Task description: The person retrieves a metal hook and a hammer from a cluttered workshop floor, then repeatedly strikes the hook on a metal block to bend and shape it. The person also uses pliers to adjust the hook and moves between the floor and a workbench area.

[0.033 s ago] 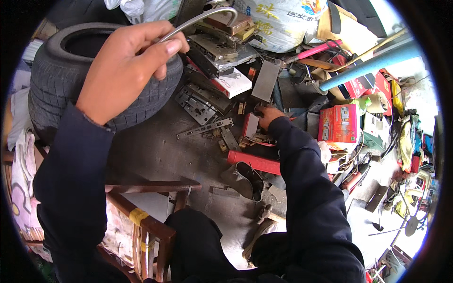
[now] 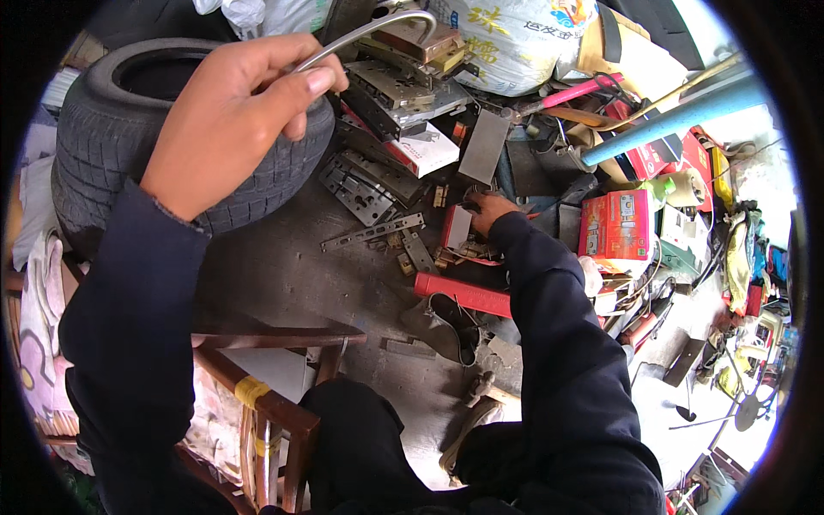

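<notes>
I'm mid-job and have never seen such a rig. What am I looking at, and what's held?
There's no machine, just a person's two bare hands. The picture comes from a wide camera worn on the head, looking down, so straight edges bend. The left hand grips a bent metal rod. The right hand is down by a small box; its fingertips are too unclear to tell whether it holds anything. On the floor lie metal parts and a long red case, with a tire at the left.

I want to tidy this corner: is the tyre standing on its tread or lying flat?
Lying flat: the tyre shows its round opening facing up, its tread around the side, partly behind the left hand.
</notes>
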A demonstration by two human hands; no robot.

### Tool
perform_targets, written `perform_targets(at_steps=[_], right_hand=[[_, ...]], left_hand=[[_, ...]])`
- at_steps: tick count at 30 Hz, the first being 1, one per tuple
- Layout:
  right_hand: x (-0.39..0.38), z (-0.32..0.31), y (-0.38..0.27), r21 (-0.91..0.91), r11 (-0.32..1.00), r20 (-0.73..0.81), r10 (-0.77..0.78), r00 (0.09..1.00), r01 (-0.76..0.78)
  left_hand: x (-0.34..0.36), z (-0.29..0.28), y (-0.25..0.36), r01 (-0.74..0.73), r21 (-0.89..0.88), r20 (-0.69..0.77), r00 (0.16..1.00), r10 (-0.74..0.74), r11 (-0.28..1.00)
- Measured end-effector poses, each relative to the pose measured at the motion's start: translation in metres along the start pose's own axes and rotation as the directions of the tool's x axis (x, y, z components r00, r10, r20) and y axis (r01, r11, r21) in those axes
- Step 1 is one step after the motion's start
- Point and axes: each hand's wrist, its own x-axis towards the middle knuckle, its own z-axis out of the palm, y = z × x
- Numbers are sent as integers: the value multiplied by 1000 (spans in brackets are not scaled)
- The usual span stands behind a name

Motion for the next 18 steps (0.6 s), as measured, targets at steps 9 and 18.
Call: perform_targets(at_steps=[9,18], right_hand=[[-7,-19,-6,-134,979,173,176,969,-154],[-12,-13,-4,-51,996,102,76,992,-71]], left_hand=[[-1,-3,-9,-62,-13,-30,998,61,998],[-1,-6,3,33,25,46,998,-34,999]])
